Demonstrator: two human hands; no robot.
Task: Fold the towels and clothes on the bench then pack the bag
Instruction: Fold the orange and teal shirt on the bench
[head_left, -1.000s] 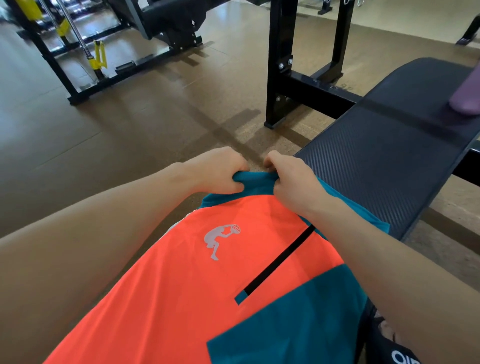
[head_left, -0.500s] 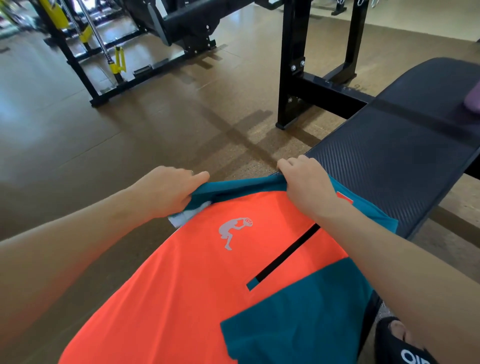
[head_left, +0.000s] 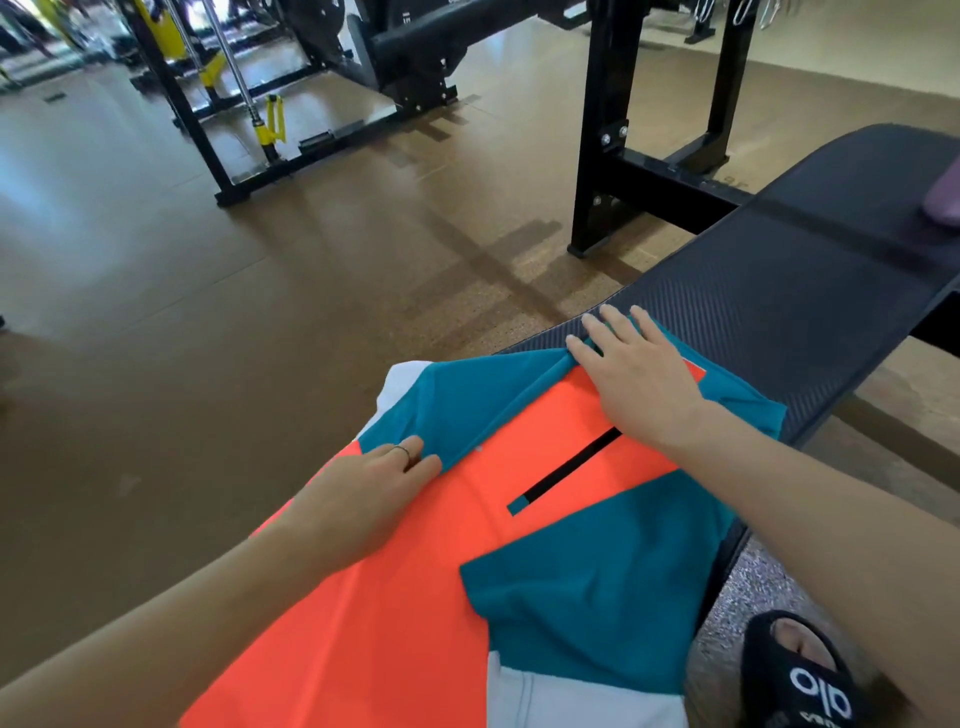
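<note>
An orange, teal and white sports shirt lies spread over the near end of the black padded bench. Its teal left sleeve is folded in over the orange chest. My left hand lies flat on the shirt, fingertips on the edge of that folded sleeve. My right hand presses flat on the collar area at the far end of the shirt, fingers spread. Neither hand grips the cloth. A purple item rests on the far right of the bench, cut off by the frame. No bag is in view.
Black steel uprights of the bench rack stand just beyond the bench. A black and yellow machine frame stands on the brown gym floor at the back left. My foot in a black slipper shows at the bottom right.
Both hands let go of the bunched collar and moved apart. The left sleeve has been folded in over the chest, covering the logo, and both hands now press flat on the shirt.
</note>
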